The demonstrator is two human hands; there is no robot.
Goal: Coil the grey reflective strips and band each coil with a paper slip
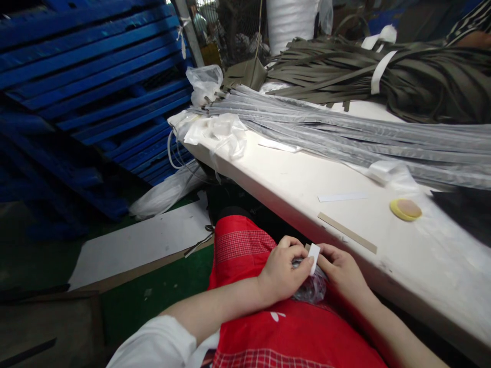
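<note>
White tab (pixel 313 257) pinched upright between both hands, low over lap, just off near edge of table (pixel 291 179).
Left hand (pixel 282 273): fingers curled closed, thumb and forefinger on tab's left face.
Right hand (pixel 341 273): fingertips closed on tab's right edge.
Crumpled clear plastic (pixel 311 290) tucked under both hands, resting on red apron (pixel 291 332); lap likely serves as support for steady two-handed grip.
Grey strips (pixel 345 133), tan strip (pixel 347 233), yellow disc (pixel 405 209) on table, well apart from hands.

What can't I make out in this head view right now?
Head view:
Clear bundle in the lap: mostly covered by left hand and right hand; contents unclear.
White tab: lower end hidden between the hands.
Grey strips: run off the right edge.
Black sheet: cut by right edge.
</note>
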